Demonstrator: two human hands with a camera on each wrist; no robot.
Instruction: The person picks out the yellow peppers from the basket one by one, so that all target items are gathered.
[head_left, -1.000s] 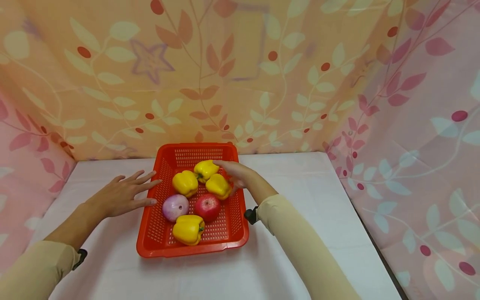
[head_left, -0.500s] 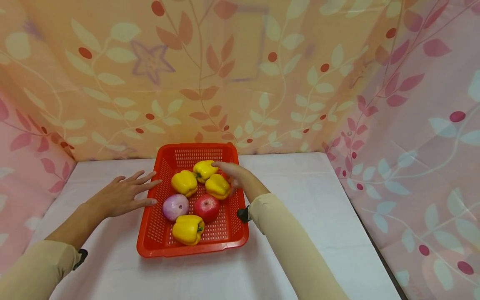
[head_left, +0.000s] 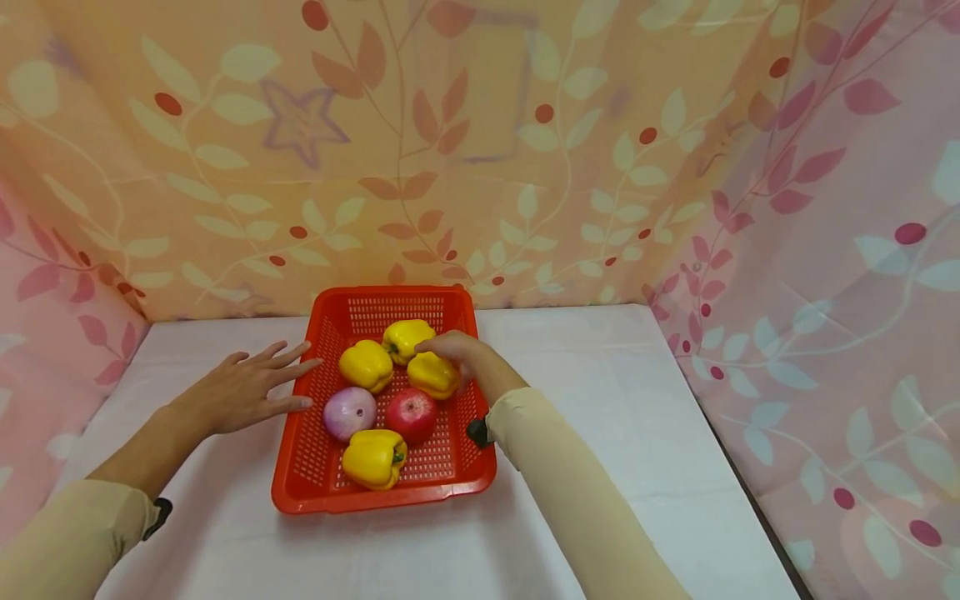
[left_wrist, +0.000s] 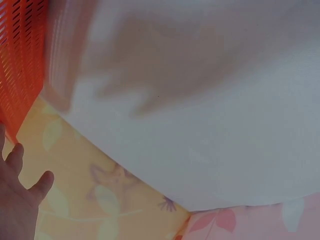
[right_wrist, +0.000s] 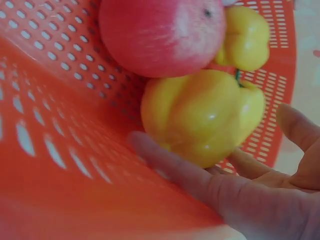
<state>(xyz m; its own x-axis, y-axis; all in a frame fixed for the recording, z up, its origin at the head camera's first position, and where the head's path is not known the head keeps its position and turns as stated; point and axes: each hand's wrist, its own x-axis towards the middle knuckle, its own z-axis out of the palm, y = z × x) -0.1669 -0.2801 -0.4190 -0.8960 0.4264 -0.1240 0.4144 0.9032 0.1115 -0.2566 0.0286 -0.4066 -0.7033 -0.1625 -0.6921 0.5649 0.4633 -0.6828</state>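
Note:
My right hand (head_left: 467,352) reaches over the right side of a red plastic basket (head_left: 480,475), its fingers around a yellow bell pepper (head_left: 433,377). In the right wrist view this pepper (right_wrist: 200,117) lies between spread fingers, one low along its side and another apart from it. My left hand (head_left: 243,387) holds nothing, with fingers spread at the basket's left rim. Also in the basket are a yellow pepper (head_left: 408,340) at the back, another pepper (head_left: 366,367) left of it, a purple onion (head_left: 350,414), a red round fruit (head_left: 411,415) and a front pepper (head_left: 374,460).
A white cloth (head_left: 585,375) covers the table under the basket. Behind stands a patterned orange curtain (head_left: 480,167), close to the basket's far edge. Pink patterned curtains (head_left: 847,333) flank the table.
My right hand has moved left and slightly lower over the right pepper. The back peppers have shifted slightly left. My left hand stays at the rim.

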